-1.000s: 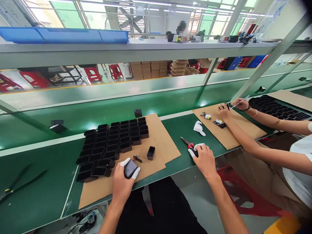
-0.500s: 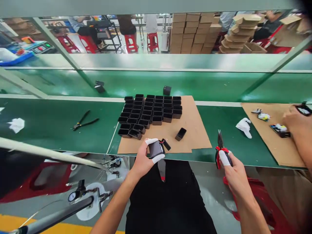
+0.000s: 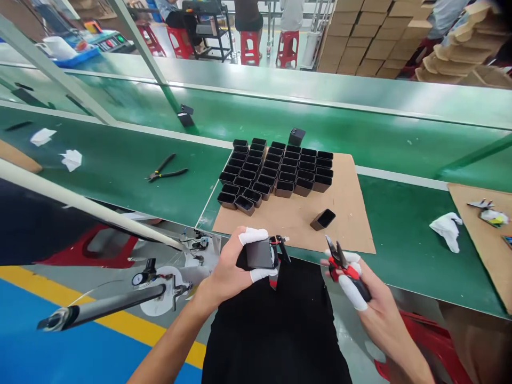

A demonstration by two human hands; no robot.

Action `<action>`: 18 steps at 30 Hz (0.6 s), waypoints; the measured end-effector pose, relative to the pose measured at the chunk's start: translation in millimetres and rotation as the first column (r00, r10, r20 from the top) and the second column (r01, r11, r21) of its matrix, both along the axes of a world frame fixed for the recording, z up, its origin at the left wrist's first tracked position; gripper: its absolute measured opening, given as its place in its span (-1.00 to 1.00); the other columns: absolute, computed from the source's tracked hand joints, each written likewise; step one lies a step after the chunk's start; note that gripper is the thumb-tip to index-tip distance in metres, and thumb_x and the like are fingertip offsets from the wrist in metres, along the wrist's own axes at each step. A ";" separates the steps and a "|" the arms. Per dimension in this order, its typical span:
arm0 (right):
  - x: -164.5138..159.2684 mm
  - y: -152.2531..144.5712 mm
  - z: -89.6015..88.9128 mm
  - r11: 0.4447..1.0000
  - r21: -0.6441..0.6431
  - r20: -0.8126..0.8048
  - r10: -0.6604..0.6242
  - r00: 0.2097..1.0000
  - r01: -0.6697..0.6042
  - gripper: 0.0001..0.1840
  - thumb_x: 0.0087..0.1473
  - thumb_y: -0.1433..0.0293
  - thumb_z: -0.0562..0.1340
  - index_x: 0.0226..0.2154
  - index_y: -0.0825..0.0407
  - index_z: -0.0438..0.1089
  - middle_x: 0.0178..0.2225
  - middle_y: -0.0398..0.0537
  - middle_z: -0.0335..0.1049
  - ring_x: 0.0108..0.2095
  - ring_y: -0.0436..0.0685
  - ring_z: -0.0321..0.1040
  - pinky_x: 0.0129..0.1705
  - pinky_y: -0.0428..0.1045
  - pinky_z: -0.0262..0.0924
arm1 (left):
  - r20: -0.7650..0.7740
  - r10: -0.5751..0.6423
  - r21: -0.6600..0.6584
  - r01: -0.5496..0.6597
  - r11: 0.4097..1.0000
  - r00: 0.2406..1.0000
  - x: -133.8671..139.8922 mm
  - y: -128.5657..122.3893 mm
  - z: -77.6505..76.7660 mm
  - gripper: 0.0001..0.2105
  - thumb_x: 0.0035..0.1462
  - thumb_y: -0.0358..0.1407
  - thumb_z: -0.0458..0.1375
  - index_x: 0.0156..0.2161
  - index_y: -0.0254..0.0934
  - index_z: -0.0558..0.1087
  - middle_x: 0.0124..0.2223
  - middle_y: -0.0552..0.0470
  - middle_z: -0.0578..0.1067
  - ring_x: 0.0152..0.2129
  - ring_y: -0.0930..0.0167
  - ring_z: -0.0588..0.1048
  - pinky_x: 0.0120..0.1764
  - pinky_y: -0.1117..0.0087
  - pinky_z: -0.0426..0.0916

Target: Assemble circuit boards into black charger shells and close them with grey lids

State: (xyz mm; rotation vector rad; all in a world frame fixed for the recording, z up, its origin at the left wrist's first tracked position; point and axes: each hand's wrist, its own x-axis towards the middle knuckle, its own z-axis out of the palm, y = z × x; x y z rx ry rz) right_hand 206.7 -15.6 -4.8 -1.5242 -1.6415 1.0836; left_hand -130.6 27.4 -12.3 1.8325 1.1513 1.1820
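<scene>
My left hand [image 3: 232, 266], with white finger covers, grips a dark box-shaped housing [image 3: 260, 254] between thumb and fingers. From the housing's right end sticks a small black part [image 3: 284, 249] on red and black wires. To the right, my right hand [image 3: 362, 282] is closed around red-and-black pliers [image 3: 346, 269], whose jaws are parted and point up and left, apart from the housing. Beyond my hands, several open black cases [image 3: 276, 170] stand in rows on a cardboard sheet [image 3: 280, 221]. A single black case [image 3: 323, 219] lies on its side nearer to me.
Diagonal cutters [image 3: 166, 169] lie on the green table [image 3: 132, 181] at left. White crumpled cloths [image 3: 447, 230] rest at both sides. Behind the rows stand black boxes [image 3: 296, 136] on the green ledge. A metal arm with a gauge [image 3: 138, 279] is at lower left.
My right hand has brought the pliers left, closer to the housing, and their jaws have parted. The left hand still holds the housing. The view has turned and tilted.
</scene>
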 end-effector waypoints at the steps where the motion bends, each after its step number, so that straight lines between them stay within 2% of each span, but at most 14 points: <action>1: 6.7 -5.6 3.9 0.999 0.021 0.012 0.050 0.999 -0.050 -0.62 0.46 0.08 0.23 0.21 -0.27 0.55 0.16 0.05 0.62 0.10 0.38 0.61 0.13 0.23 0.55 | -0.035 -0.007 0.029 0.008 1.000 0.999 -3.2 0.2 5.2 -0.40 0.19 -0.30 0.52 0.28 -0.13 0.46 0.11 -0.14 0.55 0.04 0.20 0.60 0.05 0.16 0.60; 4: 20.6 -18.2 22.3 0.980 0.124 0.111 0.140 0.984 -0.154 -0.58 0.46 0.09 0.21 0.28 -0.34 0.52 0.20 0.06 0.64 0.08 0.44 0.66 -0.02 0.21 0.65 | -0.122 -0.025 0.138 0.042 0.990 0.992 -8.5 2.2 21.0 -0.42 0.20 -0.37 0.49 0.28 -0.15 0.45 0.09 -0.16 0.57 0.01 0.20 0.60 0.01 0.17 0.62; 6: 17.5 -17.5 42.4 0.968 0.115 0.167 0.201 0.965 -0.222 -0.54 0.43 0.11 0.26 0.32 -0.36 0.49 0.23 0.07 0.61 0.08 0.45 0.66 -0.08 0.19 0.67 | -0.156 -0.033 0.197 0.064 0.978 0.987 -8.9 3.4 31.2 -0.42 0.23 -0.37 0.48 0.29 -0.16 0.44 0.09 -0.17 0.57 0.01 0.21 0.61 -0.02 0.19 0.62; 9: -2.7 -2.8 76.6 0.932 0.061 0.173 0.342 0.924 -0.356 -0.67 0.40 0.14 0.31 0.16 -0.33 0.60 0.06 0.10 0.67 -0.10 0.37 0.68 -0.25 0.13 0.67 | -0.196 -0.036 0.286 0.093 0.954 0.980 -7.2 3.7 44.1 -0.41 0.23 -0.43 0.46 0.32 -0.21 0.43 0.08 -0.17 0.58 0.00 0.23 0.61 -0.02 0.23 0.61; 11: -16.2 8.8 93.0 0.920 0.080 0.164 0.368 0.915 -0.384 -0.78 0.43 0.13 0.29 -0.02 -0.28 0.66 -0.10 0.07 0.68 -0.27 0.28 0.65 -0.36 0.10 0.62 | -0.231 -0.032 0.347 0.113 0.931 0.972 -6.3 3.0 50.3 -0.38 0.21 -0.48 0.46 0.33 -0.25 0.42 0.09 -0.18 0.59 0.03 0.23 0.61 0.03 0.22 0.61; 14: -24.8 16.8 101.1 0.917 0.126 0.191 0.353 0.916 -0.380 -0.78 0.44 0.12 0.29 -0.19 -0.24 0.64 -0.23 0.02 0.63 -0.38 0.22 0.58 -0.45 0.08 0.56 | -0.279 -0.022 0.406 0.139 0.903 0.960 -6.1 2.0 55.6 -0.31 0.19 -0.52 0.46 0.38 -0.29 0.40 0.12 -0.22 0.60 0.08 0.19 0.61 0.09 0.19 0.60; 18: -21.7 13.6 95.8 0.902 0.175 0.239 0.349 0.906 -0.394 -0.80 0.45 0.13 0.28 -0.17 -0.25 0.63 -0.17 0.05 0.63 -0.31 0.23 0.61 -0.39 0.10 0.59 | -0.301 -0.017 0.445 0.157 0.882 0.953 -6.4 1.0 59.1 -0.28 0.21 -0.51 0.46 0.42 -0.31 0.37 0.14 -0.27 0.62 0.08 0.16 0.62 0.09 0.15 0.63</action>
